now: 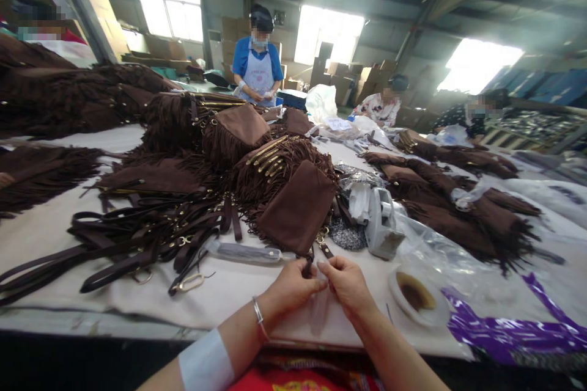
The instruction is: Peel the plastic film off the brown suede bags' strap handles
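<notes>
My left hand [296, 281] is closed, its fingertips pinching a short dark brown strap end [310, 261] beside the lower corner of a brown fringed pouch [298, 204]. Close beside it, my right hand [347, 284] is closed too, with thumb and fingers on a thin translucent plastic piece [318, 311] that hangs down between the hands. Another brown tab with metal hardware [325, 249] lies just above my right fingers. To the left is a grey-handled tool [247, 252]. Brown wrist straps [151, 244] with gold rings are heaped farther left.
Fringed brown pouches pile up behind [178, 122] and at the right [444, 214]. A white tape dispenser [383, 226], a tape roll [415, 296], clear plastic and purple packaging [513, 324] lie to my right. A co-worker [259, 61] stands across the table; other people sit farther off.
</notes>
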### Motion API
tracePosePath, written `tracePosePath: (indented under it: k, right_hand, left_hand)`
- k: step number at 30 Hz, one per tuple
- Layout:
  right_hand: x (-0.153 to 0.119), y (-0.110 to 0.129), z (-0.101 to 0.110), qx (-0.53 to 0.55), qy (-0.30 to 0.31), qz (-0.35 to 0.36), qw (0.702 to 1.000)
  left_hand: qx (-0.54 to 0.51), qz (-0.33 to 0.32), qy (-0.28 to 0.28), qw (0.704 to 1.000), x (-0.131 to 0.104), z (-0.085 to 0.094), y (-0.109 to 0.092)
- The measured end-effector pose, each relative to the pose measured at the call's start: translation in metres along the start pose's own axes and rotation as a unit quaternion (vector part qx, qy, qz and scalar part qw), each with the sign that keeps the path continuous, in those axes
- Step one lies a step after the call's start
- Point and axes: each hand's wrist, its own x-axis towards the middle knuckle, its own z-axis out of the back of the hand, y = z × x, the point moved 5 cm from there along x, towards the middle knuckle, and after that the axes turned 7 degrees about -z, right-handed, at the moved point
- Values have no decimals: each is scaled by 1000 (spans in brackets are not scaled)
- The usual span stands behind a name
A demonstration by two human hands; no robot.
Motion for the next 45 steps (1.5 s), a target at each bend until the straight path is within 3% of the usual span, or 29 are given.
tracePosePath:
  k: [3,6,9,11,16,19,25,28,31,35,40,45]
  right_hand:
    - [1,-4,3,-10,-14,-6,1000]
    - [-1,-12,3,25,30,-36,999]
    - [-4,-16,-1,93,105,-53,989]
    - [-6,-16,-4,112,123,-60,984]
    - [-6,-10,-4,57,75,-39,995]
    - [-6,-4,-3,10,68,1,998]
    - [-1,-12,4,78,57,-40,995]
    - [-2,-10,2,74,68,-30,994]
    - [-4,-2,5,40,54,-1,998]
    - [-15,9,13,-81,37,38,995]
    - [-34,1,16,-192,55,40,979]
    - [-40,-8,15,-241,41,36,969]
  left_hand:
    - [36,-9,-7,999,0,0,-3]
    - [21,-1,-19,1000,1,0,-3]
    - [-86,52,-16,995,0,-2,3]
    - [-168,84,1,982,-1,-4,6]
    - [-199,119,7,973,-5,-2,6]
    - [-164,75,-6,984,-4,-1,2]
    - [-176,111,-32,977,-1,-6,13]
    - [-171,92,-23,981,1,-6,13]
    - [-254,148,-3,956,-2,-4,15]
    - [-329,235,4,915,-7,3,14]
    - [-323,236,30,916,0,5,9]
    - [-305,200,-23,931,10,-1,5]
